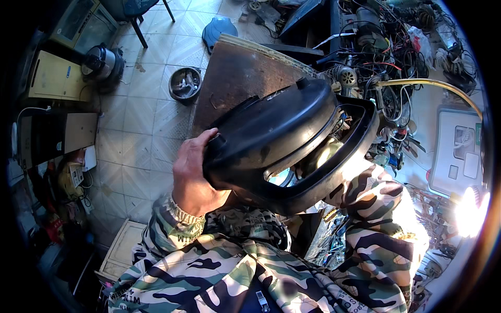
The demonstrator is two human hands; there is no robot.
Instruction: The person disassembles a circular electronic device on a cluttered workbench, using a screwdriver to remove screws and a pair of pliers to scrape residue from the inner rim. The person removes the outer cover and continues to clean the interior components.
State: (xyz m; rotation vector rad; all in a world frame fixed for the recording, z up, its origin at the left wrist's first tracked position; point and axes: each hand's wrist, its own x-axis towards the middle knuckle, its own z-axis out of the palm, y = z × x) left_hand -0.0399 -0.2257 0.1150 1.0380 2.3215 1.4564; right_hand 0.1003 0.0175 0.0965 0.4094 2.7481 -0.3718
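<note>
A black plastic appliance housing (276, 117) is held up tilted in front of me, with a rounded cover on one side and a frame-like rim (360, 148) on the other. Through the gap between them, some wires and a shiny metal part (327, 152) show. My left hand (194, 169) is closed round the housing's left end, thumb over its upper edge. My right sleeve (373, 195) reaches up to the housing's lower right side. The fingers of that hand are hidden, so I cannot see their grip.
A brown board-topped table (245, 78) stands beyond the housing. Tangled wires and parts (386, 57) crowd the right, near a bright lamp (469, 211) and a pale plastic case (459, 151). On the tiled floor are a round bowl (185, 85) and a pressure cooker (99, 61) at left.
</note>
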